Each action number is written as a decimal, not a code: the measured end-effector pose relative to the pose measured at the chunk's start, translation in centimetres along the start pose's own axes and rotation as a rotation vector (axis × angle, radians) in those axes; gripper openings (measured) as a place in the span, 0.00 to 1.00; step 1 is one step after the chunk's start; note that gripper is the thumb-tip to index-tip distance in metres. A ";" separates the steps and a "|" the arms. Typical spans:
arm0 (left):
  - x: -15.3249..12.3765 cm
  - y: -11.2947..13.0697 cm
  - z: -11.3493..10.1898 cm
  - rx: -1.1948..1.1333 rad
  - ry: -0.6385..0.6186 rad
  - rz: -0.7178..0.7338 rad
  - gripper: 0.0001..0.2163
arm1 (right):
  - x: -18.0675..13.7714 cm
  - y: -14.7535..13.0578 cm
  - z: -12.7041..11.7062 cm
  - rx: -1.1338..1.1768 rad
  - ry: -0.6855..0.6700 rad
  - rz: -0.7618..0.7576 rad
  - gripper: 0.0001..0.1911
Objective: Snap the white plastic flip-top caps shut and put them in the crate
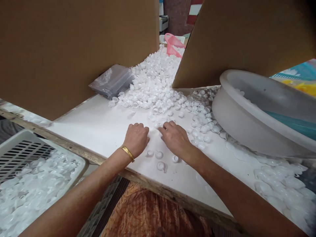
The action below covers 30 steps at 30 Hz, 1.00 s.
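Observation:
A long heap of small white plastic cups (158,82) runs from the back of the white table (98,125) toward me. My left hand (136,138), with a gold bangle on the wrist, rests knuckles up at the heap's near end, fingers curled under. My right hand (175,138) lies beside it, fingers bent down onto the loose cups. What either hand holds is hidden beneath it. Three single cups (159,154) stand on the table just in front of my wrists.
A large grey plastic basin (247,115) sits at the right, with more cups around its base. A grey slotted crate (29,151) at lower left holds white cups. Brown cardboard sheets (74,49) stand left and right. Folded clear bags (113,79) and a pink basket (174,44) lie behind.

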<state>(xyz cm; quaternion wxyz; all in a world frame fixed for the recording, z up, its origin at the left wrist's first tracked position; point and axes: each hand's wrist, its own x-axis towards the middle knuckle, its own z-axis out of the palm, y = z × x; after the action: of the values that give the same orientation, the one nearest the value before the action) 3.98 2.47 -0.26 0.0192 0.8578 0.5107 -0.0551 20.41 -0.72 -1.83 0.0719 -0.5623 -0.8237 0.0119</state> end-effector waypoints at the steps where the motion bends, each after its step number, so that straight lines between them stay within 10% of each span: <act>1: 0.1 -0.2 -0.1 -0.014 -0.023 -0.004 0.09 | 0.5 -0.2 0.4 -0.031 -0.019 -0.018 0.09; 8: 3.3 0.2 1.7 -0.206 0.186 0.045 0.13 | -0.5 -0.7 0.3 0.070 -0.030 0.099 0.13; 12: 4.6 0.4 2.0 -0.233 0.128 0.099 0.09 | -1.5 -0.9 0.1 0.180 -0.096 0.122 0.12; 19: 3.8 -2.5 0.3 -0.444 -0.107 -0.214 0.13 | -1.4 1.1 1.1 0.290 -0.044 0.120 0.13; 25: 4.3 -3.6 0.8 -0.535 -0.209 -0.252 0.14 | -5.3 5.3 -3.1 0.426 0.139 0.303 0.12; 30: 3.2 -1.9 1.0 -0.353 -0.114 -0.208 0.17 | -12.0 6.1 -5.4 0.440 -0.261 0.356 0.11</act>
<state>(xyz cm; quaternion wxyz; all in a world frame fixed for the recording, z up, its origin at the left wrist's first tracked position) 3.71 6.08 -1.52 0.1923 0.7794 0.5961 -0.0146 31.02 -9.92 1.64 0.0823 -0.6625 -0.6921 0.2744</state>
